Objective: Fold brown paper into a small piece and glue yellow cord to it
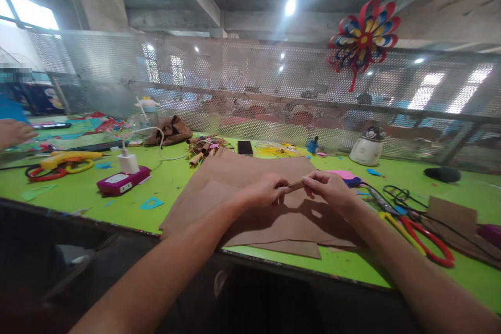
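My left hand (pixel 267 191) and my right hand (pixel 327 188) meet above a stack of brown paper sheets (pixel 235 188) on the green table (pixel 172 182). Both pinch a small rolled strip of brown paper (pixel 295 185) between them, the fingers closed on its two ends. The roll lies roughly level, a little above the sheets. A pile of finished brown paper rolls (pixel 203 147) lies behind the sheets, toward the mesh wall.
Red-and-yellow scissors (pixel 415 227) and black scissors (pixel 399 195) lie right of my right hand. A yellow glue gun (pixel 68 159), a pink power strip with a white charger (pixel 123 177), a phone (pixel 245 147) and a white pot (pixel 368 148) are around. Another person's hand (pixel 13 133) shows at far left.
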